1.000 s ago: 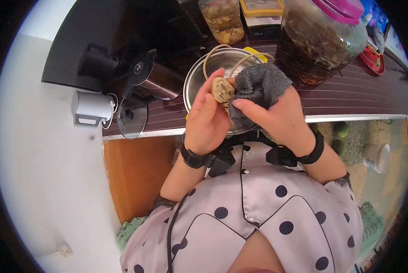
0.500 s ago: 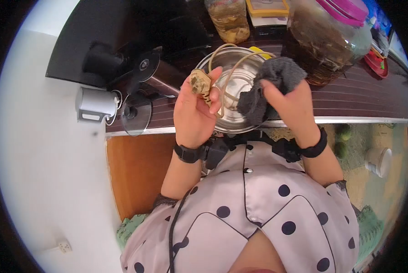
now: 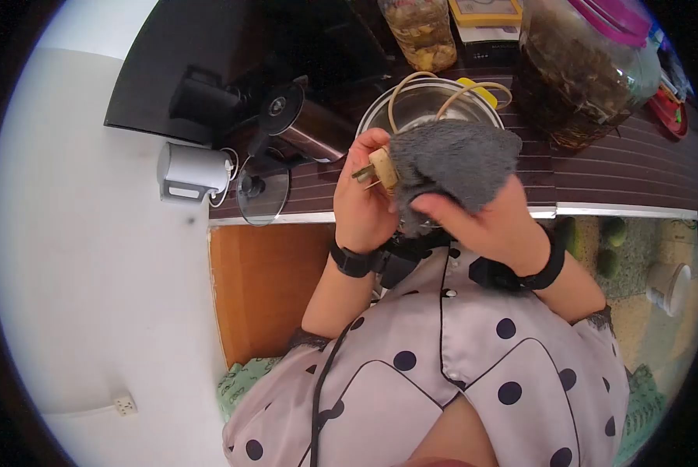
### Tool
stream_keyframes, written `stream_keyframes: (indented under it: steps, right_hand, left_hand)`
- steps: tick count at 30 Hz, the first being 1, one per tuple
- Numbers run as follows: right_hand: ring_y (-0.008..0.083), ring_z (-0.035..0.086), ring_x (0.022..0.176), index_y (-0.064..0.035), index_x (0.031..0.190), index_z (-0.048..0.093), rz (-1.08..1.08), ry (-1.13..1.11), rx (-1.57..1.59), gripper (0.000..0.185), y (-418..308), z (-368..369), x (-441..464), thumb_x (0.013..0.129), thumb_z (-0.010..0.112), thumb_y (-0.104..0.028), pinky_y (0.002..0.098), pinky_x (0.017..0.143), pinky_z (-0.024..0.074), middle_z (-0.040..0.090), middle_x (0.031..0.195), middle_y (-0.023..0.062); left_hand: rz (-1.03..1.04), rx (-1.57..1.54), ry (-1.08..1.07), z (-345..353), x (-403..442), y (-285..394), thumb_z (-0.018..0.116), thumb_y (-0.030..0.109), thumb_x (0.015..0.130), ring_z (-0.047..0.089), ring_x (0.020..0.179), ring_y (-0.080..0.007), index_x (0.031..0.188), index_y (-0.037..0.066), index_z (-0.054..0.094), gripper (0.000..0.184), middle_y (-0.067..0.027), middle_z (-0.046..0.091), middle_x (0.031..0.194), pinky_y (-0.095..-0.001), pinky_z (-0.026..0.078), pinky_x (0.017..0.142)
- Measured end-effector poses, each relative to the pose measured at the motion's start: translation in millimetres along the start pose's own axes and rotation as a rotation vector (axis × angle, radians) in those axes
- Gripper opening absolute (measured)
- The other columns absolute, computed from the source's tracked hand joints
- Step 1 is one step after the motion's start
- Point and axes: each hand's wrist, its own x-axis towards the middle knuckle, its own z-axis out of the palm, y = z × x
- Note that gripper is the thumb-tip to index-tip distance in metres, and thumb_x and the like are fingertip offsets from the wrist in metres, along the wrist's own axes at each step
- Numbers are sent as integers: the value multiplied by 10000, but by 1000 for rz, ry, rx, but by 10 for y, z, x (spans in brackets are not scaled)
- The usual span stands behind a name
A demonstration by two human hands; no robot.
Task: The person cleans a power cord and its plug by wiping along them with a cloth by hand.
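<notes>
1. A person's left hand [image 3: 362, 202] grasps a beige power plug [image 3: 383, 168] near the center of the frame, its metal prongs pointing left.
2. The right hand [image 3: 493, 233], thumb on top, grips a grey terry cloth [image 3: 458, 163] that covers the plug's right side; how hard it presses cannot be told.
3. Behind them, in the upper center, a beige cord [image 3: 392, 100] loops over the rim of a stainless steel pot [image 3: 374, 115] on the dark striped countertop [image 3: 536, 175].
4. Work with the cloth appears to be under way: cloth and plug are together, both in hand. Whether any part is finished cannot be judged; the cord loops, clear of the cloth, look like what is left.
5. Half a second earlier, the cloth was apart from the plug, at right, and more of the pot's inside showed; now the cloth hides most of it.
</notes>
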Motion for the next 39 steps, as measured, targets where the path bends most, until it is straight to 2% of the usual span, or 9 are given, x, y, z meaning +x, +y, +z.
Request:
stream_keyframes:
  steps: [1,4,19,22,24,31,34,37,39]
  right_hand:
    - [330,572,896,-38,1053,609,-37,-6,-76,296,-2,61,3,772,653,-123,372,815,442,607,1014,145]
    - [339,560,910,-51,1069,606,-14,0,-48,321,102,136,-13,767,653,-150,388,821,435,597,1035,146]
    - [374,557,823,-6,1018,583,43,69,-9,237,146,209,-52,787,547,-47,392,737,448,599,937,171]
    - [358,570,841,-13,1036,587,88,83,46,268,174,230,-69,772,556,-47,379,759,451,606,937,166]
    - [345,580,847,-18,1043,590,114,120,121,282,197,229,-68,763,562,-47,368,768,454,612,937,162]
    - [287,609,815,-21,1030,609,238,75,247,278,169,142,-96,756,571,-46,332,747,464,633,921,137]
    - [269,609,773,-20,1016,615,157,105,180,261,183,133,-73,761,566,-42,320,717,470,637,895,124]
    - [234,600,741,-17,1002,621,153,111,165,248,120,79,-60,761,563,-33,306,699,469,635,872,109]
    - [216,593,735,-16,993,625,230,97,229,242,93,50,-72,760,564,-29,299,697,467,633,865,102]
  left_hand:
    - [64,156,246,83,-10,-30,419,233,933,528,845,-147,1074,59,447,226,-66,535,916,-273,453,725]
    - [35,200,119,-31,-89,-62,428,240,939,539,928,-147,1035,58,446,207,-71,547,965,-305,430,853]
    - [185,212,114,-14,-129,-194,318,345,985,520,944,-136,1000,65,470,319,-51,534,1001,-300,420,864]
    - [298,886,263,57,-146,-175,294,418,977,523,967,-142,1045,57,478,411,-54,541,1026,-299,416,874]
    - [121,143,239,41,-97,-186,311,430,969,529,982,-156,1052,54,480,421,-60,548,1039,-316,423,875]
    - [198,224,158,-42,-91,-228,330,427,964,539,956,-171,1021,64,474,395,-60,554,1007,-341,434,862]
    - [142,188,167,-7,-121,-209,325,423,965,541,931,-167,985,76,456,371,-62,554,999,-342,437,851]
    - [185,211,157,31,-128,-196,447,365,942,437,672,-50,978,82,433,285,-11,495,883,-166,343,502]
    - [240,270,5,39,-135,-167,476,317,937,439,667,-52,993,77,426,252,-11,481,866,-168,345,505]
